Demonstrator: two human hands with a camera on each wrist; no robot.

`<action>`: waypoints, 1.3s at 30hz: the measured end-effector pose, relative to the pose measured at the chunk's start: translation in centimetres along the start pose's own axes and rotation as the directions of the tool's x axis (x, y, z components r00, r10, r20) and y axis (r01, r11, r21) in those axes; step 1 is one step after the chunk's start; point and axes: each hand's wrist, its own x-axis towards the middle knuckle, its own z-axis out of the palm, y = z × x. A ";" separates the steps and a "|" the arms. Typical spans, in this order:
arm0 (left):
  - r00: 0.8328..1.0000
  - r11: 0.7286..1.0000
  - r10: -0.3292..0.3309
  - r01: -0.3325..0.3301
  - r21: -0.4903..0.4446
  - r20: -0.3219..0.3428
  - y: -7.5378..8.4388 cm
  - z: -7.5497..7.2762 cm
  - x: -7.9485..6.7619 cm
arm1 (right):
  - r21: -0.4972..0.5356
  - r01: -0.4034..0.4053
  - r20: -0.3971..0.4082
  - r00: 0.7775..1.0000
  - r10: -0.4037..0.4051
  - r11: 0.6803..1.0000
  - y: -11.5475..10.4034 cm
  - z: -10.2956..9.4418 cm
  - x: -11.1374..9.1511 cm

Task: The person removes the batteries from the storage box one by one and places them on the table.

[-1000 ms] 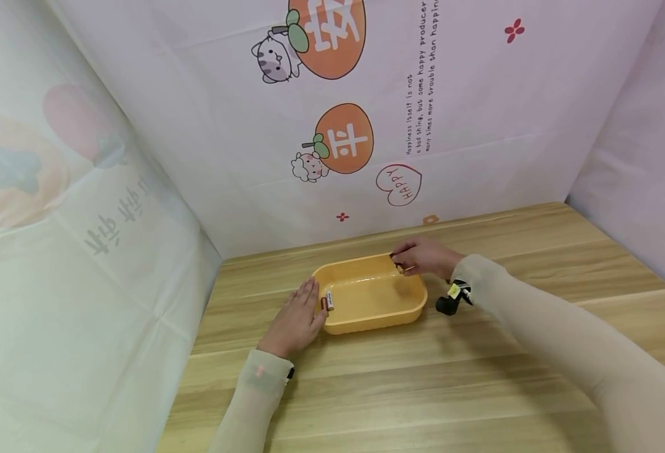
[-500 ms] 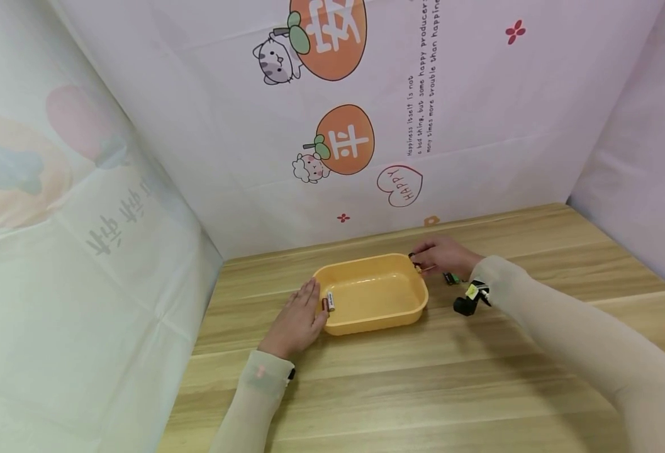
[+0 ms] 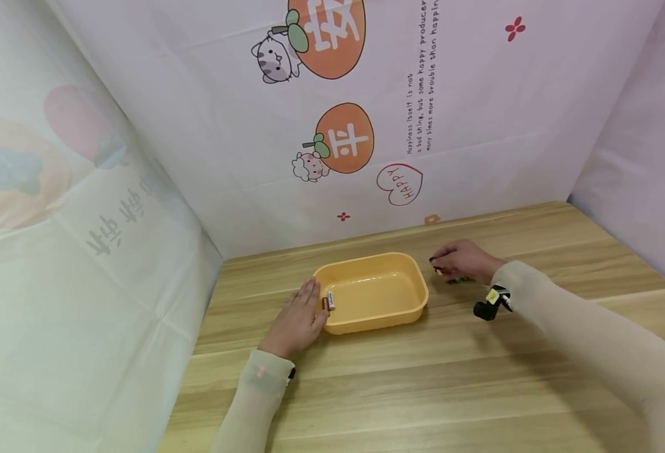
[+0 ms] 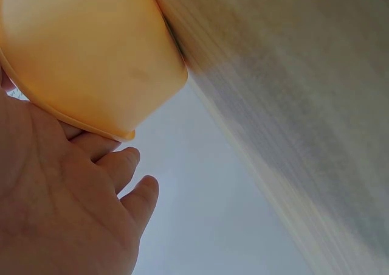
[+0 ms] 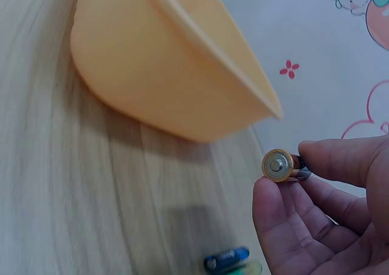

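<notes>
My left hand (image 3: 292,321) rests on the left rim of a yellow plastic tray (image 3: 374,324), fingers extended along it. In the left wrist view its fingertips lie behind the rim. Inside the tray, beside that hand, are a white-labelled battery (image 3: 331,301) and a reddish-brown one (image 3: 325,304). To the right of the tray, my right hand (image 3: 463,259) pinches a battery (image 5: 278,165) between thumb and fingers, its metal end facing the right wrist camera. Below that hand, a dark blue battery (image 5: 226,260) and a green one (image 5: 248,269) lie on the table.
The wood-grain table (image 3: 366,390) runs back to a white printed cloth (image 3: 241,145) behind the tray. More cloth hangs at the left and right sides. A small black camera (image 3: 486,308) is strapped to my right wrist.
My right hand has moved right with the battery, from over the tray's right rim to outside the tray. The left hand and the tray have stayed in place.
</notes>
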 end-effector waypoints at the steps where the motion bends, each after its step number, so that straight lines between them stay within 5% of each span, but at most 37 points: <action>1: 1.000 1.000 -0.001 0.001 0.004 0.001 0.0 0.0 0.0 | 0.013 -0.003 0.000 1.000 0.003 1.000 0.1 -0.1 -0.1; 39: 1.000 1.000 -0.004 0.003 0.022 0.022 0.2 -0.2 0.0 | 0.077 0.006 -0.118 0.993 0.003 0.997 4.0 -6.3 -2.3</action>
